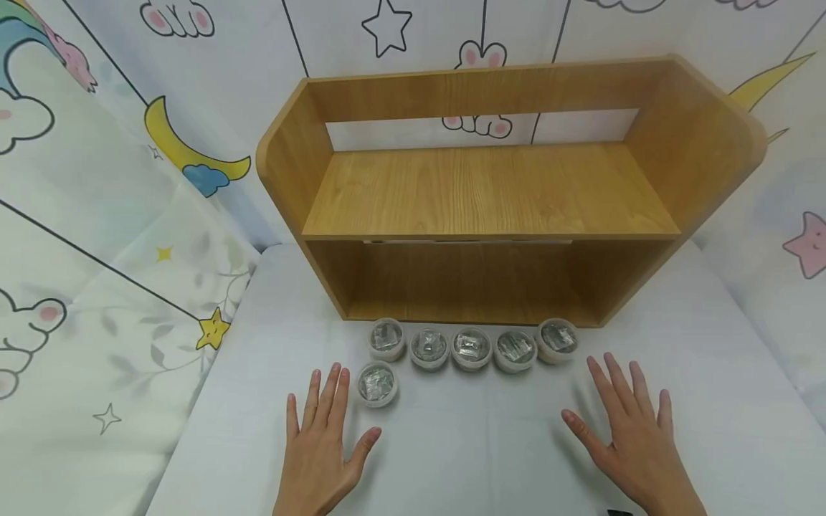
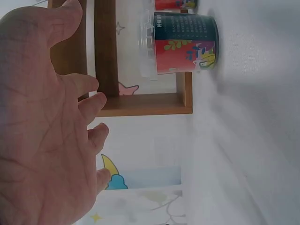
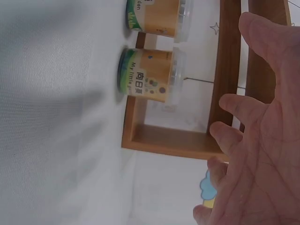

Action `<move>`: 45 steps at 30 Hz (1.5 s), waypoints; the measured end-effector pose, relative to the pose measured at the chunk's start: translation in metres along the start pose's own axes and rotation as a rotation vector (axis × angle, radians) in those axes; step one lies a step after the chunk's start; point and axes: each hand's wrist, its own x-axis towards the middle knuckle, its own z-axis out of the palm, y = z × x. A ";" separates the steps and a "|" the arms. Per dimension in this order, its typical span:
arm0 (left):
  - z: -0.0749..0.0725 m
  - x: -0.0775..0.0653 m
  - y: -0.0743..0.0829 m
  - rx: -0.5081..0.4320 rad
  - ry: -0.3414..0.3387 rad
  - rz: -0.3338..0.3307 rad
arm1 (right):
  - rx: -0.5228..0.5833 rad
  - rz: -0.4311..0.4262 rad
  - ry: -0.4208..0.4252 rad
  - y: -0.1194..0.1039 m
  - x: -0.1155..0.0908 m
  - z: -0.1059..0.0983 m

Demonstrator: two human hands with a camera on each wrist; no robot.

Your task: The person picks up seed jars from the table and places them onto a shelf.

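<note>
My left hand [image 1: 319, 448] is spread with straight fingers over the white table, holding nothing. Just past its fingertips stands a small lidded cup [image 1: 377, 384]; in the left wrist view a cup [image 2: 185, 44] has a red and dark green printed side and a clear lid. Several similar cups [image 1: 471, 348] form a row along the front of the wooden shelf. At the right, my right hand [image 1: 635, 444] is also spread and holds nothing, nearest the row's right-end cup [image 1: 558, 340]. An orange and green printed cup [image 3: 147, 75] appears in the right wrist view.
A two-tier wooden shelf [image 1: 490, 190] stands at the back of the white table [image 1: 484, 444], its open front facing me. Cartoon-printed cloth [image 1: 116, 287] hangs round the back and sides. A small black object [image 1: 619, 512] shows at the bottom edge.
</note>
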 end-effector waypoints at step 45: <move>-0.013 0.155 0.000 -0.238 -0.458 0.219 | 0.061 0.005 0.016 0.001 -0.004 -0.003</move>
